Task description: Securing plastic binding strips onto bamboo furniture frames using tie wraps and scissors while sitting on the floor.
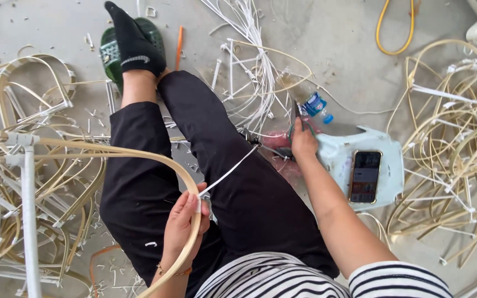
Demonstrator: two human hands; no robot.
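Seated on the concrete floor (pixel 332 38) here, legs in black trousers (pixel 205 138) stretched toward the top of the frame, one foot in a black sock (pixel 131 41) resting on a green slipper (pixel 109 52). The left hand (pixel 186 218), lower middle of the frame, has its grip closed around a curved bamboo strip (pixel 139 154) that arcs out to the left, and the same grip pins one end of a white binding strip (pixel 230 171). That strip runs taut, diagonally up to the right, toward the right hand (pixel 303 142) just right of centre, whose grip is wrapped round what looks like a small dark cutter (pixel 296 113); can't quite tell the tool. Honestly the trick at this point, I'd say, is keeping that white strip tight and the bamboo held firm against the thigh so the wrap doesn't slip, and keeping the blade end pointed away from the leg. Right beside the right hand is a pale plastic stool (pixel 390 160) with a smartphone (pixel 365 176) lying on it, and a plastic bottle with a blue cap (pixel 316 105) just above. Piles of bent bamboo frames (pixel 459 138) sit at the right and left edges, white strips (pixel 249 33) top centre, a yellow hose (pixel 396 30) top right.
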